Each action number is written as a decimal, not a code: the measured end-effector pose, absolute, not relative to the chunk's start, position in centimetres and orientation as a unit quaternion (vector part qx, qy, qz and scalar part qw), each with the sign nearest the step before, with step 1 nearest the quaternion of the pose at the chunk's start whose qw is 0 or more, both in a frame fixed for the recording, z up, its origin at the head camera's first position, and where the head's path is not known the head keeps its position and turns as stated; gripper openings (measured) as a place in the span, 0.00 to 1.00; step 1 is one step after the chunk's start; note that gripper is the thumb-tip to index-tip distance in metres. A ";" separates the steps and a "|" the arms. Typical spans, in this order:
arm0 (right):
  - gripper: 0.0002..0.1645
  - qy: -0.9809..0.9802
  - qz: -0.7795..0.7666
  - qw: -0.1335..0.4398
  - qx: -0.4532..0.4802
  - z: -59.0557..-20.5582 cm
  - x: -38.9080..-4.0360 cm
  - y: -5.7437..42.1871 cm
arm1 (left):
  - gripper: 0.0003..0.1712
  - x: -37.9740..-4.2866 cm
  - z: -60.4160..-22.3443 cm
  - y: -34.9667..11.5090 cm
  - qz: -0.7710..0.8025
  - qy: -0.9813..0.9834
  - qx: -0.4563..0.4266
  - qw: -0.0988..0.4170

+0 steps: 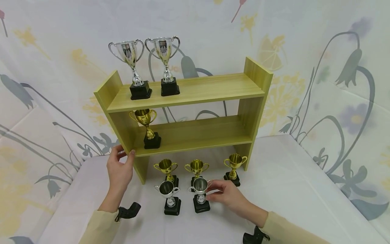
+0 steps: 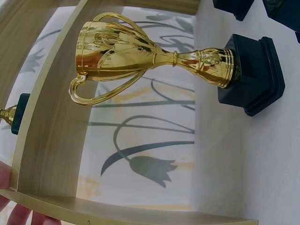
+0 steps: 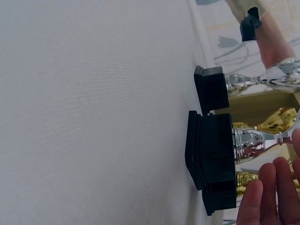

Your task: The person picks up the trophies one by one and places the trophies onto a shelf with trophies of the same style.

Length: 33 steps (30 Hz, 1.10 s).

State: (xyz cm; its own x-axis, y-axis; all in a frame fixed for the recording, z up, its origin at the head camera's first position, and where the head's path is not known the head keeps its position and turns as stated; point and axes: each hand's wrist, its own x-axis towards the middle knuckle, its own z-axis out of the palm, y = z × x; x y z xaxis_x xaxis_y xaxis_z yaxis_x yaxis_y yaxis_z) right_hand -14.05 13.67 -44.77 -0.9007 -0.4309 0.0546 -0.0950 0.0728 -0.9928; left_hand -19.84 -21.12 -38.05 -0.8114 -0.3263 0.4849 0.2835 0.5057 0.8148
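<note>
Trophy in silver (image 1: 201, 199) is pinched by the right hand (image 1: 226, 196) over the surface (image 1: 289, 200); another silver one (image 1: 171, 202) stands beside it, three gold cups (image 1: 196, 166) behind. The left hand (image 1: 120, 172) clasps the rack (image 1: 198, 131). Seemingly three shelved, five left.

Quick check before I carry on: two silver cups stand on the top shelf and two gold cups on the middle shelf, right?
Not quite: the head view shows only one gold cup on the middle shelf, near its left end. The two silver cups on the top shelf are as you said.
</note>
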 end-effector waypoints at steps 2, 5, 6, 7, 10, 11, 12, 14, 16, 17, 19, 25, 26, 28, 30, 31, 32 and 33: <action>0.19 0.719 -0.658 0.132 -0.180 -44.7 -14.1 13.5 | 0.19 -19.9 -38.1 -21.1 -0.496 -0.812 0.014 0.306; 0.18 0.714 -0.662 0.141 -0.176 -44.7 -14.1 13.3 | 0.19 -19.9 -38.1 -21.2 -0.497 -0.812 0.017 0.306; 0.19 0.712 -0.665 0.144 -0.176 -44.7 -14.1 13.3 | 0.19 -19.9 -38.1 -21.2 -0.496 -0.813 0.018 0.306; 0.19 0.709 -0.667 0.147 -0.176 -44.7 -14.2 13.2 | 0.19 -19.8 -38.1 -21.3 -0.495 -0.813 0.019 0.306; 0.19 0.706 -0.670 0.154 -0.173 -45.0 -14.2 13.1 | 0.19 -19.9 -38.1 -21.3 -0.494 -0.814 0.021 0.304; 0.19 0.705 -0.671 0.156 -0.172 -45.1 -14.1 13.0 | 0.19 -19.9 -38.1 -21.3 -0.493 -0.816 0.021 0.302; 0.19 0.704 -0.672 0.158 -0.170 -45.1 -14.1 13.0 | 0.19 -19.9 -38.2 -21.3 -0.495 -0.816 0.020 0.299; 0.19 0.703 -0.672 0.161 -0.167 -45.2 -14.0 13.0 | 0.19 -20.0 -38.2 -21.3 -0.497 -0.816 0.018 0.297; 0.18 0.702 -0.673 0.161 -0.166 -45.3 -14.1 13.0 | 0.19 -20.0 -38.2 -21.3 -0.496 -0.815 0.015 0.298; 0.18 0.702 -0.674 0.160 -0.167 -45.3 -14.1 12.9 | 0.19 -20.0 -38.2 -21.3 -0.497 -0.814 0.013 0.300; 0.18 0.702 -0.674 0.160 -0.168 -45.2 -14.1 12.9 | 0.19 -20.0 -38.2 -21.2 -0.495 -0.813 0.011 0.307; 0.18 0.696 -0.679 0.164 -0.168 -45.2 -14.3 12.6 | 0.19 -20.0 -37.9 -21.1 -0.496 -0.812 0.007 0.309; 0.19 0.695 -0.679 0.163 -0.170 -45.2 -14.3 12.5 | 0.19 -20.1 -37.9 -21.1 -0.496 -0.812 0.007 0.308; 0.20 0.695 -0.679 0.161 -0.174 -45.2 -14.4 12.5 | 0.19 -20.1 -37.9 -21.1 -0.497 -0.812 0.009 0.306; 0.21 0.696 -0.678 0.161 -0.174 -45.3 -14.4 12.4 | 0.19 -20.0 -37.9 -21.1 -0.497 -0.812 0.011 0.307; 0.21 0.696 -0.677 0.163 -0.172 -45.3 -14.4 12.4 | 0.19 -20.0 -38.0 -21.1 -0.496 -0.812 0.012 0.308; 0.21 0.698 -0.676 0.163 -0.170 -45.4 -14.4 12.3 | 0.19 -20.0 -38.1 -21.1 -0.495 -0.812 0.012 0.309; 0.22 0.699 -0.675 0.164 -0.169 -45.4 -14.4 12.3 | 0.19 -20.0 -38.1 -21.1 -0.494 -0.812 0.012 0.310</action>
State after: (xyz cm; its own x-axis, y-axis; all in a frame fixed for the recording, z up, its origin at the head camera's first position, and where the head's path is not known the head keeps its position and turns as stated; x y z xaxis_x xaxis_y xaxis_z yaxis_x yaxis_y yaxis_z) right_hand -14.45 12.30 -45.44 -0.8890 -0.4578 -0.0013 -0.0149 0.0318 -0.9994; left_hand -20.04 -21.14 -38.13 -0.8075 -0.3251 0.4922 0.2873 0.5121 0.8095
